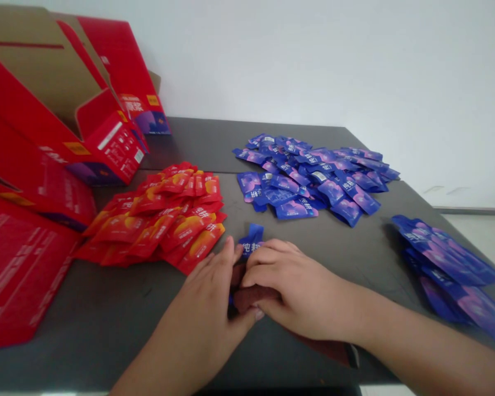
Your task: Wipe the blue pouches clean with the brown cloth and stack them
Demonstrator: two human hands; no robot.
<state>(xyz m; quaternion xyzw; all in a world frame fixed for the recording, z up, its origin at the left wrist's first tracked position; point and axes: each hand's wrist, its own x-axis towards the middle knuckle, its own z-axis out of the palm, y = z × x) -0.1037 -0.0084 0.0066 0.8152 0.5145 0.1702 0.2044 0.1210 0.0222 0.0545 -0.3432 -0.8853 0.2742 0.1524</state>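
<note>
Near the table's front middle, my left hand [214, 300] and my right hand [286, 283] meet around a blue sachet [251, 240], whose top end sticks out beyond the fingers. A dark reddish-brown item [251, 297] lies between the hands, its shape mostly hidden. The curled fingers of my right hand press on the sachet and this item. My left hand rests along their left side, thumb reaching toward the right thumb. A red and orange sachet pile [160, 217] lies just beyond my left hand.
A large blue sachet pile [309, 176] spreads over the back of the grey table [202, 143]. More blue sachets [454, 269] are stacked at the right edge. Open red cartons [107, 143] stand along the left side, before a white wall.
</note>
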